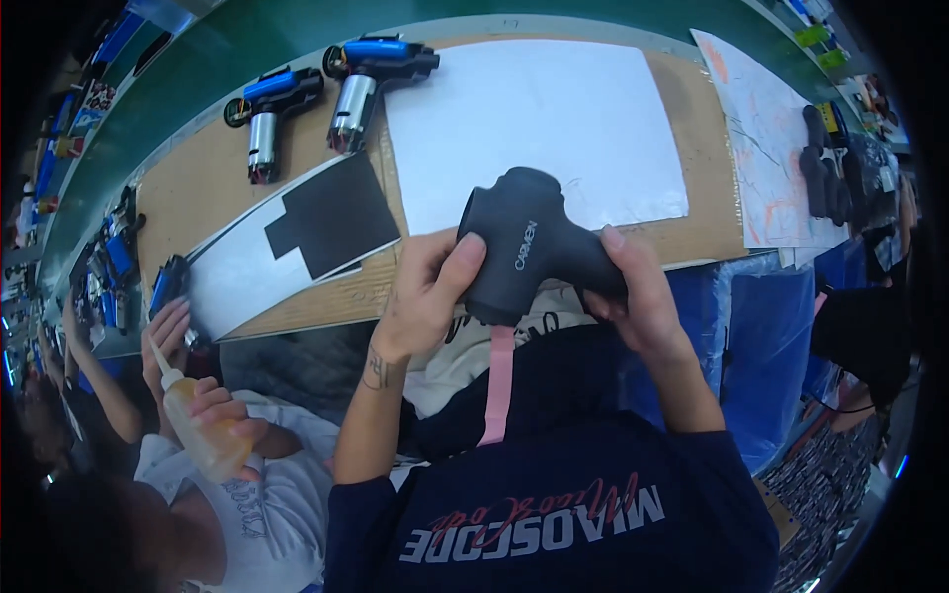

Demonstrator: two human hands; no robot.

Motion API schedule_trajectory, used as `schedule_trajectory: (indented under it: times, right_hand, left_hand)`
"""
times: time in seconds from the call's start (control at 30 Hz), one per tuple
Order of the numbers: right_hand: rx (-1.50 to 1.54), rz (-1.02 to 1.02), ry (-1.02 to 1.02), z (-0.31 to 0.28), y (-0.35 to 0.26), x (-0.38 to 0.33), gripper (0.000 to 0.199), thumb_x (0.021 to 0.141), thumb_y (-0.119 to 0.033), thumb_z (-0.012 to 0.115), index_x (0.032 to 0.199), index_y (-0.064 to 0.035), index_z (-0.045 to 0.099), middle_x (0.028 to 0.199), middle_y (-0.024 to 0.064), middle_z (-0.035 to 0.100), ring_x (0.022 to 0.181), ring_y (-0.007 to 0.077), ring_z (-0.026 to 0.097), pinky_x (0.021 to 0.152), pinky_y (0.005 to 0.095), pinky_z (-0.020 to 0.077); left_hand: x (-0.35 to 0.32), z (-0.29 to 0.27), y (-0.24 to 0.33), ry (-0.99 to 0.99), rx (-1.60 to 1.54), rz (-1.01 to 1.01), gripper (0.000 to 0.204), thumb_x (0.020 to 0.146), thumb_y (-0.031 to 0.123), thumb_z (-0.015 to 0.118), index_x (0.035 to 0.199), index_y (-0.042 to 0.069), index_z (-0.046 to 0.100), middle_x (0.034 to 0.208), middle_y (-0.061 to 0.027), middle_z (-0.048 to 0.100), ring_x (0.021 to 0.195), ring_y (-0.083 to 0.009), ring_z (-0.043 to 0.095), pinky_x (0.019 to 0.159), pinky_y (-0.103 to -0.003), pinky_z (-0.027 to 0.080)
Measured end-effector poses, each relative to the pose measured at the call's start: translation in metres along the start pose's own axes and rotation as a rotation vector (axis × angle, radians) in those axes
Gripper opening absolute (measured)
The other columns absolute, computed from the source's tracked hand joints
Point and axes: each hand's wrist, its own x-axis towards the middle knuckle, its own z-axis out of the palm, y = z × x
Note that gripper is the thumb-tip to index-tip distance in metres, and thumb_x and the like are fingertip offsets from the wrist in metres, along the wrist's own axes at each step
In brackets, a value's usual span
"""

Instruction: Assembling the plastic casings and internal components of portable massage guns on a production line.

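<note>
Both my hands hold a dark grey massage gun housing (pixel 514 247) above the near edge of the bench. My left hand (pixel 430 292) grips the left side of its thick barrel, thumb on the top face. Around the end of the handle, my right hand (pixel 638 287) is closed, thumb uppermost. Light lettering shows on the barrel. A pink strip (pixel 498 385) hangs below the barrel toward my lap; whether it is attached to the housing I cannot tell. Under and beyond the housing lies a large white sheet (pixel 534 109).
Two motor assemblies with blue tops (pixel 259 119) (pixel 361 84) lie at the back left. Black cut sheets (pixel 341 217) rest nearby. A co-worker at left holds a squeeze bottle (pixel 203 425). Dark handle-shaped parts (pixel 820 173) lie at right, above blue plastic-lined bins (pixel 761 346).
</note>
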Motion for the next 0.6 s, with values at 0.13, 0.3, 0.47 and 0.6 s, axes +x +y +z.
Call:
schedule_trajectory:
  times: [0.13, 0.3, 0.47, 0.6]
  right_hand:
    - [-0.451, -0.132, -0.088, 0.007, -0.009, 0.0, 0.052, 0.107, -0.05, 0.046, 0.092, -0.0048, 0.066, 0.059, 0.0019, 0.056, 0.046, 0.0091, 0.045, 0.046, 0.0253, 0.0331]
    - [-0.173, -0.072, -0.273, 0.01, 0.004, 0.007, 0.055, 0.107, -0.053, 0.045, 0.097, -0.0031, 0.066, 0.063, 0.0037, 0.059, 0.048, 0.0092, 0.046, 0.046, 0.0248, 0.0338]
    - [0.107, -0.085, -0.241, -0.008, 0.009, 0.011, 0.057, 0.107, -0.055, 0.045, 0.103, -0.0019, 0.065, 0.076, 0.0053, 0.064, 0.051, 0.0099, 0.049, 0.046, 0.0243, 0.0355]
    - [0.092, -0.194, -0.017, -0.033, -0.006, 0.011, 0.053, 0.107, -0.053, 0.049, 0.108, -0.0019, 0.064, 0.085, 0.0049, 0.065, 0.052, 0.0087, 0.049, 0.046, 0.0236, 0.0356]
  left_hand:
    - [0.01, 0.007, 0.009, 0.122, -0.202, -0.062, 0.055, 0.111, 0.041, 0.05, 0.087, -0.004, 0.07, 0.07, -0.0018, 0.064, 0.067, -0.0062, 0.058, 0.061, -0.024, 0.044]
    - [0.023, 0.012, 0.02, 0.115, -0.425, -0.13, 0.055, 0.112, 0.038, 0.048, 0.078, -0.001, 0.067, 0.067, -0.0022, 0.063, 0.06, -0.0089, 0.054, 0.058, -0.025, 0.042]
    - [0.029, 0.008, -0.006, 0.155, -0.116, 0.098, 0.046, 0.109, 0.028, 0.055, 0.072, 0.002, 0.062, 0.065, -0.0039, 0.062, 0.055, -0.0129, 0.052, 0.054, -0.028, 0.04]
    - [0.017, 0.005, -0.029, 0.274, 0.261, 0.177, 0.037, 0.103, 0.019, 0.065, 0.07, 0.002, 0.059, 0.062, -0.006, 0.057, 0.053, -0.0149, 0.051, 0.052, -0.031, 0.039]
